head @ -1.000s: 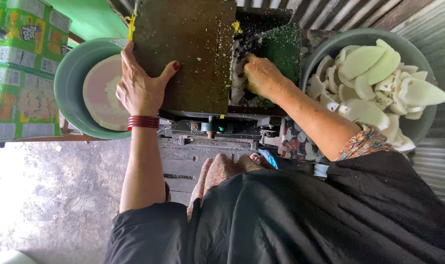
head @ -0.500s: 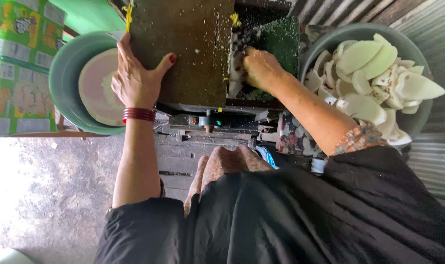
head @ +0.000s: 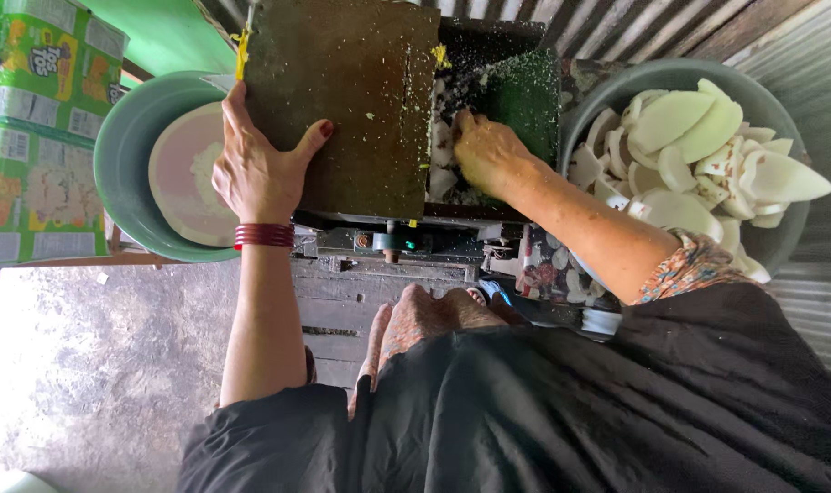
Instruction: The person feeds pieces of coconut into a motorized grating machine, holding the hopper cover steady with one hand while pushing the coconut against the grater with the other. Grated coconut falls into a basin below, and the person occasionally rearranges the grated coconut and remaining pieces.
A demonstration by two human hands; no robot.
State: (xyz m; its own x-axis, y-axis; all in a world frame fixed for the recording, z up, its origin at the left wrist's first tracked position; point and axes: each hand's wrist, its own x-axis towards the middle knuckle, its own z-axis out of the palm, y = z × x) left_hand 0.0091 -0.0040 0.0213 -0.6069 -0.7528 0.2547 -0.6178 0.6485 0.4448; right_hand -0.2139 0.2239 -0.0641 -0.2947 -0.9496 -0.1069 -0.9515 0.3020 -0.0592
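Ok, head view, looking straight down over the person's lap. Left hand lies flat, fingers spread, on the left edge of a dark metal cover of a grating machine; thumb w/ red nail out to the right on the plate, fingers reach to the far-left corner. Nothing gripped, just pressing/resting. Red bangles on that wrist.

Right hand sits at the machine's open hopper, right of the cover, fingers curled down onto white coconut pieces at the slot; looks half closed around or pushing on a piece, can't tell which since fingertips are hidden. White shreds dusted over the green hopper wall.

Far right: big grey-green basin full of white coconut slices, just beside the machine, forearm passes over its near-left rim. Left: teal basin holding a pale pinkish bowl w/ a bit of white gratings, partly under the left hand. Far left: stacked green printed cartons. Near: black skirt, bare feet on wooden slats, concrete floor near-left. Corrugated metal wall far right.
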